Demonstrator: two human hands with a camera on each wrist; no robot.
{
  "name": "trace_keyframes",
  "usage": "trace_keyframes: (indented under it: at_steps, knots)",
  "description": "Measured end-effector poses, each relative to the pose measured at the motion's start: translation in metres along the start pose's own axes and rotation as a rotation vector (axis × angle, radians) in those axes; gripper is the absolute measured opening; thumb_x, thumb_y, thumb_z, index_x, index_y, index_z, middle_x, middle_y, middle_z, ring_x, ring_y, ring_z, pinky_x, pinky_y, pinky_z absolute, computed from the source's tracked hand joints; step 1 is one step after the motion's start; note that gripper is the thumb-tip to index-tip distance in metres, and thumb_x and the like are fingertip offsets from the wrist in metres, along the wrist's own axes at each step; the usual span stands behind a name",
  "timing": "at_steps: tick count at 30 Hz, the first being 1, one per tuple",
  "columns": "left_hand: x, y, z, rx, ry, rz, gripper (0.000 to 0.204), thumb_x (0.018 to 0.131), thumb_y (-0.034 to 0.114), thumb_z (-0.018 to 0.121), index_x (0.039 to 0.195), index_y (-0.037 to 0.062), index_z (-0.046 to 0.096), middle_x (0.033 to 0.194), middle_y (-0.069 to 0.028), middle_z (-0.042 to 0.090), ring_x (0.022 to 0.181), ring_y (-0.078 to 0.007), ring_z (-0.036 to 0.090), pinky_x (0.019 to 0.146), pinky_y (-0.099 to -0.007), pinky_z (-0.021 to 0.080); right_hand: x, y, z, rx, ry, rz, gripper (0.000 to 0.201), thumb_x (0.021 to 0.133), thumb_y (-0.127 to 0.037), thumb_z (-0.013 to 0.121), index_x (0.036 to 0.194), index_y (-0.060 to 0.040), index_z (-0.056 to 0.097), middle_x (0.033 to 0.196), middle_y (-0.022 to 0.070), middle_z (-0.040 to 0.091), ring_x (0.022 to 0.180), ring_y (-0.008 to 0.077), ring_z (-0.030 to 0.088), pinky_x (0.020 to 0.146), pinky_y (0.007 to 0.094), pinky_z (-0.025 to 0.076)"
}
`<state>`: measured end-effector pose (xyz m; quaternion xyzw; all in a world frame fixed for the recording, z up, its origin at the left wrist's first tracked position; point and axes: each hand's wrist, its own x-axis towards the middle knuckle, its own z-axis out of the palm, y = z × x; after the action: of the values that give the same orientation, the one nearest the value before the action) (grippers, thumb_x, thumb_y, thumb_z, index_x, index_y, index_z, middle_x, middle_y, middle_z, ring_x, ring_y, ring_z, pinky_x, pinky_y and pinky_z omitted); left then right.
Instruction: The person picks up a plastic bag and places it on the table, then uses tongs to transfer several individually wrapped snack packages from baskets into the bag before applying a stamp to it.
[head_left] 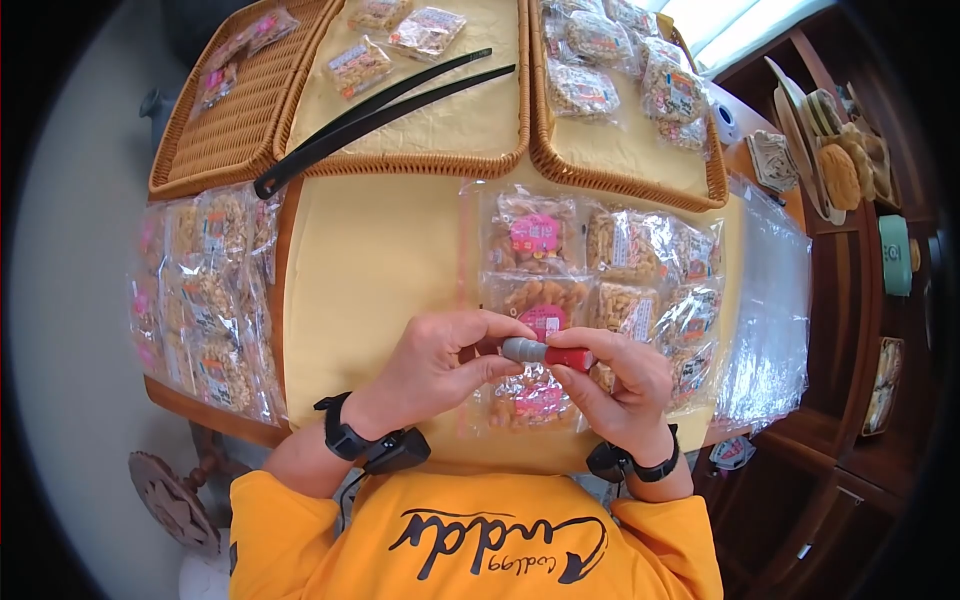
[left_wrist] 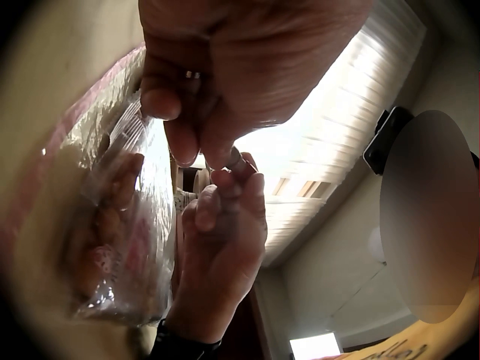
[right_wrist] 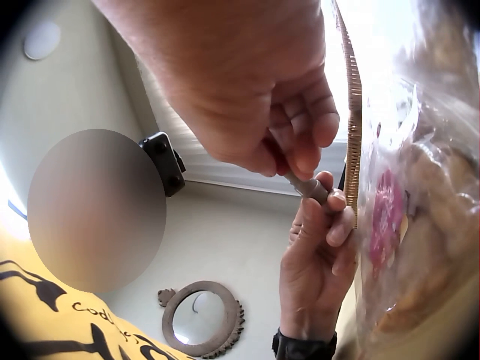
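Over the large clear plastic bag of snack packets (head_left: 476, 262): small red-and-grey, plastic-looking cylinder (head_left: 540, 352). Left hand (head_left: 425, 362) pinches grey end, right hand (head_left: 628, 385) red end, fingers closed. Likely light, stiff, slightly slippery; hold by both ends.

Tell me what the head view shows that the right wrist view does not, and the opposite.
Head only: dark wooden shelves and the green object on them.
Right wrist only: the black device worn on the head, a round white disc.
Both: left hand, right hand, the red and grey tube they pinch, yellow shirt.
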<state>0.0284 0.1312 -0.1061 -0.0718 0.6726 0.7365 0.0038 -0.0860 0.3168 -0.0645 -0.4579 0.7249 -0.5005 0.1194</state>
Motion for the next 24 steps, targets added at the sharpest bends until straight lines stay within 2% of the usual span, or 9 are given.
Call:
trace_keyframes:
  at_steps: [2, 5, 9, 10, 11, 16, 18, 23, 24]
  knots:
    - [0.0, 0.0, 0.0, 0.0, -0.002, 0.02, 0.03, 0.086, -0.007, 0.064, 0.116, -0.0004, 0.064, 0.102, -0.0063, 0.068, 0.089, -0.0108, 0.066, 0.077, -0.0234, 0.055, -0.001, -0.002, 0.0, 0.009, -0.009, 0.113, 0.026, 0.078, -0.005, 0.077, 0.103, -0.0023, 0.069, 0.085, 0.0091, 0.071, 0.072, 0.0155, 0.068, 0.063, 0.0247, 0.05]
    - [0.001, 0.002, 0.0, -0.023, -0.002, 0.042, 0.03, 0.088, -0.006, 0.063, 0.117, -0.0003, 0.063, 0.099, -0.0067, 0.069, 0.083, -0.0103, 0.066, 0.068, -0.0224, 0.055, -0.001, -0.002, 0.002, 0.015, 0.008, 0.101, 0.025, 0.079, -0.007, 0.077, 0.102, -0.0026, 0.07, 0.085, 0.0085, 0.071, 0.071, 0.0158, 0.067, 0.062, 0.0247, 0.05]
    - [0.002, 0.009, -0.003, -0.217, -0.062, -0.114, 0.028, 0.088, -0.006, 0.061, 0.115, -0.0023, 0.063, 0.09, -0.0094, 0.069, 0.07, -0.0108, 0.065, 0.054, -0.0224, 0.052, -0.001, -0.001, -0.001, 0.013, 0.0, 0.074, 0.025, 0.079, -0.007, 0.077, 0.103, -0.003, 0.069, 0.086, 0.0084, 0.072, 0.072, 0.0163, 0.068, 0.062, 0.0246, 0.05]
    - [0.003, 0.01, -0.004, -0.275, -0.089, -0.172, 0.027, 0.087, -0.006, 0.06, 0.114, -0.003, 0.063, 0.088, -0.0104, 0.069, 0.065, -0.0112, 0.064, 0.051, -0.0227, 0.051, -0.001, 0.0, -0.001, 0.033, -0.001, 0.016, 0.027, 0.079, -0.003, 0.076, 0.105, -0.0022, 0.068, 0.087, 0.0098, 0.071, 0.066, 0.0149, 0.066, 0.058, 0.0241, 0.05]
    - [0.003, 0.011, -0.005, -0.27, -0.091, -0.169, 0.027, 0.087, -0.006, 0.06, 0.114, -0.003, 0.063, 0.088, -0.0104, 0.069, 0.065, -0.0112, 0.064, 0.051, -0.0227, 0.051, 0.0, 0.001, -0.001, 0.053, -0.003, -0.041, 0.03, 0.078, 0.001, 0.074, 0.107, -0.0014, 0.067, 0.088, 0.0112, 0.071, 0.059, 0.0136, 0.064, 0.054, 0.0235, 0.05]
    - [0.002, 0.006, -0.011, -0.581, -0.134, -0.287, 0.024, 0.091, 0.004, 0.061, 0.113, -0.0033, 0.064, 0.086, -0.0116, 0.069, 0.058, -0.0125, 0.062, 0.05, -0.0238, 0.051, -0.008, 0.006, 0.01, 0.075, 0.036, -0.125, 0.033, 0.077, 0.002, 0.073, 0.109, 0.0003, 0.066, 0.09, 0.013, 0.07, 0.063, 0.0173, 0.065, 0.055, 0.0253, 0.051]
    - [0.002, 0.006, -0.009, -0.551, -0.139, -0.281, 0.025, 0.091, 0.008, 0.061, 0.114, -0.0031, 0.064, 0.086, -0.0113, 0.069, 0.058, -0.0123, 0.062, 0.051, -0.0239, 0.051, -0.008, 0.006, 0.014, 0.058, 0.056, -0.204, 0.037, 0.076, 0.004, 0.073, 0.112, 0.0013, 0.065, 0.09, 0.0137, 0.069, 0.068, 0.0209, 0.066, 0.058, 0.0268, 0.053]
    - [0.004, 0.004, -0.007, -0.395, -0.113, -0.202, 0.032, 0.094, 0.014, 0.063, 0.123, 0.002, 0.063, 0.085, -0.0063, 0.068, 0.06, -0.0075, 0.06, 0.054, -0.0212, 0.051, -0.007, 0.007, 0.017, 0.036, 0.068, -0.169, 0.037, 0.076, 0.005, 0.072, 0.113, 0.0011, 0.065, 0.089, 0.0131, 0.069, 0.066, 0.0201, 0.065, 0.057, 0.027, 0.052]
    - [0.003, 0.005, -0.007, -0.461, -0.142, -0.266, 0.032, 0.094, 0.014, 0.062, 0.123, 0.0023, 0.063, 0.085, -0.0055, 0.067, 0.059, -0.0073, 0.06, 0.055, -0.0214, 0.051, -0.007, 0.006, 0.017, 0.047, 0.068, -0.168, 0.037, 0.077, 0.005, 0.072, 0.112, 0.0011, 0.065, 0.088, 0.0129, 0.069, 0.065, 0.0196, 0.065, 0.056, 0.0272, 0.051]
